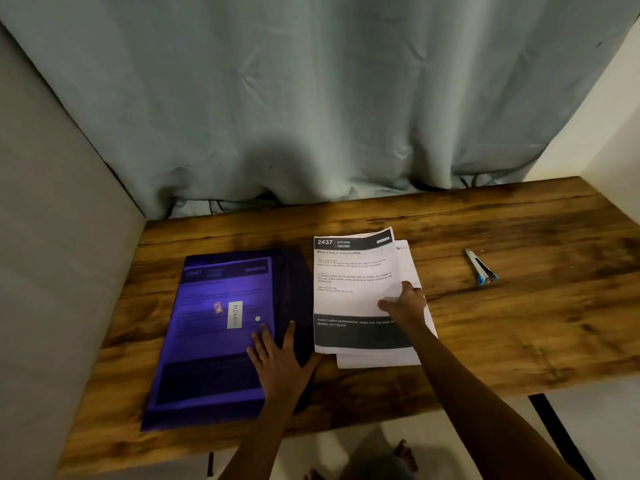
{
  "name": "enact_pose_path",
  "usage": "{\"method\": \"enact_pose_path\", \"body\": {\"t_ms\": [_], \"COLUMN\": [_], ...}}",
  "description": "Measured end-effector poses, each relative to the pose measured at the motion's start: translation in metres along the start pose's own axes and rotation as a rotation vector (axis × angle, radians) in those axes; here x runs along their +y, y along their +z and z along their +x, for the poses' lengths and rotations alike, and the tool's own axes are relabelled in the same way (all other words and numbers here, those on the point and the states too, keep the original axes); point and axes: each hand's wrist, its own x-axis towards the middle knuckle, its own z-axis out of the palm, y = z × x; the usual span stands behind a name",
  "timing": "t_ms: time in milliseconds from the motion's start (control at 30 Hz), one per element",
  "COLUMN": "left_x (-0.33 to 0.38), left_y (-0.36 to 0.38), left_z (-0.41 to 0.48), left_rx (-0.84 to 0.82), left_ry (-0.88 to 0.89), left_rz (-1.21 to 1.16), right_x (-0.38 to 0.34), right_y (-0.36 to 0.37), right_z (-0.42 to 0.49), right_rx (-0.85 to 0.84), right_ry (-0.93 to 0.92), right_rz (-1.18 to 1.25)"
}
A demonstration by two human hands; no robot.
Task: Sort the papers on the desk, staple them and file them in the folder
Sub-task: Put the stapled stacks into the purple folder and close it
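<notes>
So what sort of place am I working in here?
Probably a small desk nook in a home or office: a wooden desk with a pale curtain hanging behind it, and a purple folder, printed papers and a stapler on top.

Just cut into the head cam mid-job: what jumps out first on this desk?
The purple translucent plastic folder lies at the left of the wooden desk, with the left hand flat on its right edge. Beside it sits a stack of white printed papers with the right hand on its right side. A silver-and-blue stapler lies apart, further right.
</notes>
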Motion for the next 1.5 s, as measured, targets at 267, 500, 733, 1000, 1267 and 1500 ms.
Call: {"method": "enact_pose_path", "body": {"t_ms": [267, 500, 733, 1000, 1267, 1500], "left_x": [0.0, 0.001, 0.0, 0.002, 0.001, -0.004], "left_y": [0.002, 0.002, 0.002, -0.002, -0.004, -0.014], "left_z": [0.001, 0.002, 0.004, 0.003, 0.003, 0.005], "left_rx": [-0.005, 0.002, 0.023, 0.002, 0.018, -0.017], "left_ry": [-0.009, -0.023, -0.029, -0.038, -0.041, -0.042], "left_rz": [0.006, 0.018, 0.004, 0.029, 0.033, -0.027], "right_x": [-0.006, -0.003, 0.004, -0.003, -0.017, -0.027], "right_y": [0.003, -0.006, -0.016, -0.041, -0.06, -0.017], "right_z": [0.006, 0.018, 0.027, 0.016, 0.017, -0.018], "right_rx": [-0.015, -0.081, -0.168, -0.165, -0.12, -0.017], "right_ry": [0.053, 0.063, 0.019, -0.048, -0.036, -0.154], "right_rz": [-0.307, -0.151, 0.257, 0.469, 0.697, 0.472]}}
